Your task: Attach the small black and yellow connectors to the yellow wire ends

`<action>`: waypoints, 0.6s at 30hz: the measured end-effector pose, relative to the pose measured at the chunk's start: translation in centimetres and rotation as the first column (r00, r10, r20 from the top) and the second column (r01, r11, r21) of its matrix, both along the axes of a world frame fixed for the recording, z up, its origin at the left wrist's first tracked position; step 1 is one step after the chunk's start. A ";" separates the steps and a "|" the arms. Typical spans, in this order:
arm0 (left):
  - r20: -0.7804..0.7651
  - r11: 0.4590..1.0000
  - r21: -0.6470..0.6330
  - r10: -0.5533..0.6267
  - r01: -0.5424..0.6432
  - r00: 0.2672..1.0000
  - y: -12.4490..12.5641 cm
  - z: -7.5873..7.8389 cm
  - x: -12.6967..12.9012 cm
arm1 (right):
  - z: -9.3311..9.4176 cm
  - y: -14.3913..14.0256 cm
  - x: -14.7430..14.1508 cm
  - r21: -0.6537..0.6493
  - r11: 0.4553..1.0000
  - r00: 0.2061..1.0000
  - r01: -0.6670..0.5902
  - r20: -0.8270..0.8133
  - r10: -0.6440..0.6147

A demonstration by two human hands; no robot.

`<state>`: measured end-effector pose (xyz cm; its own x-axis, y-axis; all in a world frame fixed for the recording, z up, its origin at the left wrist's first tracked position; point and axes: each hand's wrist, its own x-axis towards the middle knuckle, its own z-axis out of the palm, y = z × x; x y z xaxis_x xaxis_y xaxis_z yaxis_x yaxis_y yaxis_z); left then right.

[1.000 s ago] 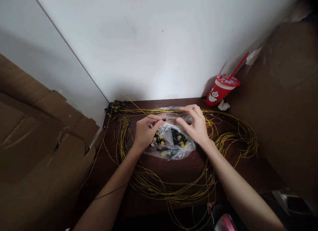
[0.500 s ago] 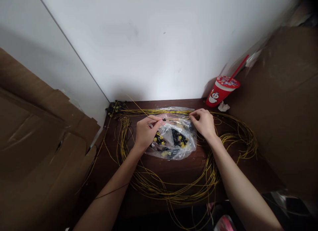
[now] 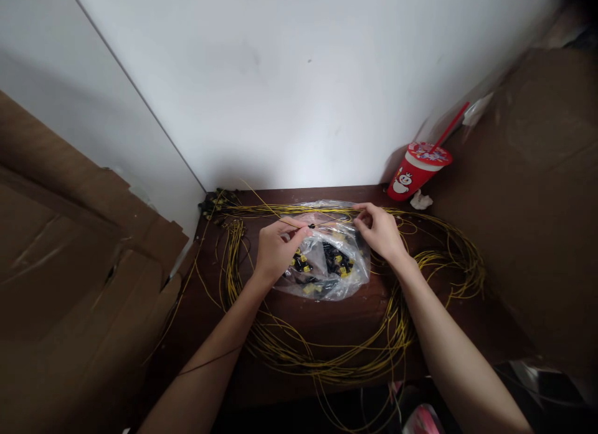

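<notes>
My left hand [image 3: 276, 246] pinches a small black connector [image 3: 311, 226] between thumb and forefinger, with a thin yellow wire [image 3: 260, 199] running up and left from it. To the right, my right hand [image 3: 380, 230] is apart from the connector, its thumb and forefinger curled near the wire's other stretch; whether anything sits between its fingertips I cannot make out. Below both hands lies a clear plastic bag [image 3: 348, 287] of black and yellow connector parts. A bundle of yellow and black wires [image 3: 327, 368] loops around the bag on the dark table.
A red cup [image 3: 413, 172] with a straw stands at the back right, beside a crumpled tissue [image 3: 421, 200]. Cardboard [image 3: 70, 284] rises on the left, more cardboard [image 3: 542, 185] on the right. A white wall [image 3: 289, 98] closes the back. Wire ends [image 3: 219, 202] cluster at the back left.
The black connector has shifted slightly to the right at my left fingertips. My right hand has moved a little left, with its fingers slightly repositioned.
</notes>
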<state>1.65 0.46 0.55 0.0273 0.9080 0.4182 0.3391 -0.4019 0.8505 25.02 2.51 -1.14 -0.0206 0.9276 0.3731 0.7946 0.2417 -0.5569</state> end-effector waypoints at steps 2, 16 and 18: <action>0.021 1.000 -0.014 -0.026 0.026 0.999 -0.1 0.1 0.1 | 0.2 -0.1 -0.2 0.053 0.998 0.999 -0.033 -0.039 0.035; 0.360 0.985 -0.163 0.115 -0.059 0.926 0.6 0.2 -0.6 | 1.9 -1.4 -1.9 0.143 0.973 0.834 -0.181 -0.502 0.229; 0.431 0.979 -0.193 0.142 -0.063 0.891 0.8 0.2 -0.8 | 1.7 -1.2 -1.8 0.128 0.972 0.741 -0.198 -0.629 0.234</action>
